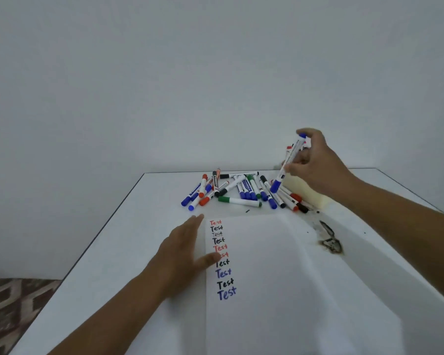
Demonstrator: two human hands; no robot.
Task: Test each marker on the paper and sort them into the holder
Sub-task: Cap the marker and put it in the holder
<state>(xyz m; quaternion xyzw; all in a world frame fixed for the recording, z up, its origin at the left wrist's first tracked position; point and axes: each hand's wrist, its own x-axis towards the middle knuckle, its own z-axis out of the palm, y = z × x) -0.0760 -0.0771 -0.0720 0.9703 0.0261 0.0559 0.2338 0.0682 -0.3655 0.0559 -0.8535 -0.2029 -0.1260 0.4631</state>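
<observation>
Nearest the camera, a white sheet of paper point(280, 278) lies on the white table point(128, 239), reaching down to the table's near edge. Along the paper's left edge runs a column of handwritten "Test" words point(222, 257) in red, black and blue ink. The left hand point(187, 249) lies flat on the table at that left edge, fingers straight and spread, holding nothing; its thumb reaches over onto the paper and covers part of one red word.

To the right of the paper, nearer the table's right edge, a dark burnt-looking stain point(330, 240) marks the surface.

Beyond the paper's far edge, a loose pile of whiteboard markers point(236, 190) with blue, red, green and black caps lies scattered close to the table's far edge. A green-capped marker point(239, 201) lies crosswise at the pile's near side.

Farther right, the right hand point(315, 162) is raised above the pile's right end, its fingers curled around a white-barrelled marker with a blue cap point(289, 162). The marker tilts steeply, cap end down and just over the pile. Behind and under the hand stands a pale yellow holder point(305, 192) near the table's far right corner, largely hidden by the hand; red-tipped markers appear to stand there, too blurred to be sure.
</observation>
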